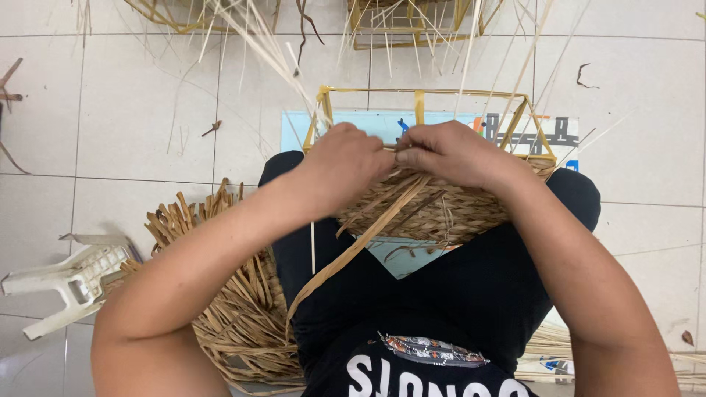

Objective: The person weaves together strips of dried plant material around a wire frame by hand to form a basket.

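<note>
Both hands meet over the half-woven basket (pixel 434 209) resting on the lap — the left hand (pixel 351 163) closed on the woven edge to steady it, the right hand (pixel 448 153) pinching a flat straw strip (pixel 353 246) that trails below them toward the body.

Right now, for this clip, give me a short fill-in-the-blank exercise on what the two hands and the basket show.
1. Both hands meet at the woven basket's ____ edge.
2. The basket rests on the person's ____.
3. A white plastic stool lies tipped over on the ____ floor.
4. The left hand and right hand pinch a flat straw ____.

Missing words: top; lap; tiled; strip
</note>
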